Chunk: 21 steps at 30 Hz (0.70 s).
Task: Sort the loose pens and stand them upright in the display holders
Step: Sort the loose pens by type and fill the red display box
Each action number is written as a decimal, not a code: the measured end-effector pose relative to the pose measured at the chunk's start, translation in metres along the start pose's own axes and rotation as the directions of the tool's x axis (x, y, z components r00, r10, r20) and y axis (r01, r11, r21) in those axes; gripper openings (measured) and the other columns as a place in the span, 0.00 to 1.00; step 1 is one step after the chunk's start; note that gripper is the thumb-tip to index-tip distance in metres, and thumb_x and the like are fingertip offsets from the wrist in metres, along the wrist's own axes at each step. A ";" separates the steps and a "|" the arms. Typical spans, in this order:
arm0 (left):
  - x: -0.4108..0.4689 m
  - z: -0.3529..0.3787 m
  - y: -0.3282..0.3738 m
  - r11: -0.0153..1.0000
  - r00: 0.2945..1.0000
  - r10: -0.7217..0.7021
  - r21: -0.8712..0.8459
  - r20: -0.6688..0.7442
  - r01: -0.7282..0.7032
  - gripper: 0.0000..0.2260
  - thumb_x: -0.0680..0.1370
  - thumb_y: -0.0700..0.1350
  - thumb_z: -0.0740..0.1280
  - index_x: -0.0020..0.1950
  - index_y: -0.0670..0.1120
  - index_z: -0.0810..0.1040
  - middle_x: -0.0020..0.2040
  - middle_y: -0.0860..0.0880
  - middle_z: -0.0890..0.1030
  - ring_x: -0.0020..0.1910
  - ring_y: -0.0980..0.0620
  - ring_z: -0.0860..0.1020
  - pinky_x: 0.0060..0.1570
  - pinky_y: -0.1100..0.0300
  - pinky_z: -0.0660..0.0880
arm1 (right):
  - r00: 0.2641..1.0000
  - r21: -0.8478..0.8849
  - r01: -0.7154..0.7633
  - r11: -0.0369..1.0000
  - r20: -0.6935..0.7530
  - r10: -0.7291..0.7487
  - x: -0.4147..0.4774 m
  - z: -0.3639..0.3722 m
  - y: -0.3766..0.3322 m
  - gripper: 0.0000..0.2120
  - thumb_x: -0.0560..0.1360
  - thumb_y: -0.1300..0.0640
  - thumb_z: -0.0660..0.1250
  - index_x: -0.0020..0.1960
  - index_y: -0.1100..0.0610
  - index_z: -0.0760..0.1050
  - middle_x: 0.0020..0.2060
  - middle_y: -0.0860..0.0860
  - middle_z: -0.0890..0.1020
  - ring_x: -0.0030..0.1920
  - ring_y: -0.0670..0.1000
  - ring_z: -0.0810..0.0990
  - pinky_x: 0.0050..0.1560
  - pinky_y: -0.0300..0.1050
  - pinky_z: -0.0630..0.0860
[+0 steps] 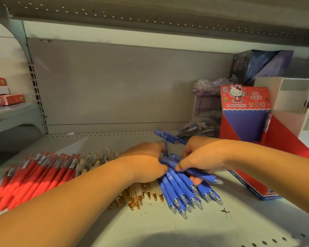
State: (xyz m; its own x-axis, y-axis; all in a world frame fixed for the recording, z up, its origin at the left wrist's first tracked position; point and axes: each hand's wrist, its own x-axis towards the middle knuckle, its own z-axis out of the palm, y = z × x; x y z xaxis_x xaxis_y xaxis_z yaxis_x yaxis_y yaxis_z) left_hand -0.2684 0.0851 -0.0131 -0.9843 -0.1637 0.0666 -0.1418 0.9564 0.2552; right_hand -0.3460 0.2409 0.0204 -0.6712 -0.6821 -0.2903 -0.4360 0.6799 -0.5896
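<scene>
Both hands on the blue pens at shelf centre; display holder at 2 o'clock, nearly empty.

The left hand lay over the cream pens, its grip curled onto the top end of the blue pens. The right hand had its grip closed on the same bundle, thumb on top and fingers underneath. The blue pens lay flat on the shelf, fanned with clear tips pointing to 5 o'clock; a few more lay at 12 o'clock of the hands. The red pens lay in a row at 9 o'clock, just beside the cream pens. The red Hello Kitty display holder stood at 2 o'clock of the right hand, with one pen upright at its inner right wall. Bagged pens lay behind, at 12 o'clock.
</scene>
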 end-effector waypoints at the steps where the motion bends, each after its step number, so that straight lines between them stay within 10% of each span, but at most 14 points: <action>1: 0.000 0.001 0.001 1.000 1.000 0.030 0.001 -0.003 -0.030 0.17 0.77 0.55 0.65 0.65 0.57 0.68 0.52 0.49 0.80 0.45 0.51 0.78 0.48 0.51 0.79 | 0.999 0.000 0.013 1.000 -0.035 -0.013 -0.001 -0.002 0.000 0.09 0.78 0.60 0.69 0.50 0.67 0.78 0.27 0.52 0.83 0.29 0.49 0.84 0.31 0.40 0.81; 12: 0.001 0.003 0.003 0.989 0.988 0.143 -0.041 0.060 -0.141 0.08 0.80 0.50 0.61 0.58 0.54 0.76 0.51 0.50 0.81 0.48 0.49 0.79 0.50 0.51 0.78 | 0.997 -0.152 0.081 0.985 0.003 -0.082 0.010 -0.007 -0.014 0.09 0.77 0.52 0.69 0.43 0.57 0.80 0.34 0.51 0.86 0.32 0.47 0.83 0.28 0.37 0.75; 21: 0.001 0.000 0.002 0.984 0.965 0.177 -0.013 0.193 -0.178 0.22 0.81 0.44 0.56 0.75 0.58 0.65 0.69 0.49 0.73 0.62 0.48 0.73 0.63 0.51 0.72 | 0.983 -0.179 -0.093 0.979 -0.174 0.061 0.100 -0.026 -0.020 0.11 0.79 0.59 0.64 0.40 0.62 0.76 0.33 0.55 0.80 0.28 0.51 0.75 0.30 0.42 0.74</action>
State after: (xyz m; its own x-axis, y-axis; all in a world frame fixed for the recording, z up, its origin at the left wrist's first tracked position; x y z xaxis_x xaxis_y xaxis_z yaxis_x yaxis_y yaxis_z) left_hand -0.2697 0.0867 -0.0123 -0.9954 0.0580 -0.0768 0.0369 0.9671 0.2517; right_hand -0.4205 0.1663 0.0228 -0.7907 -0.5820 -0.1899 -0.4722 0.7773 -0.4158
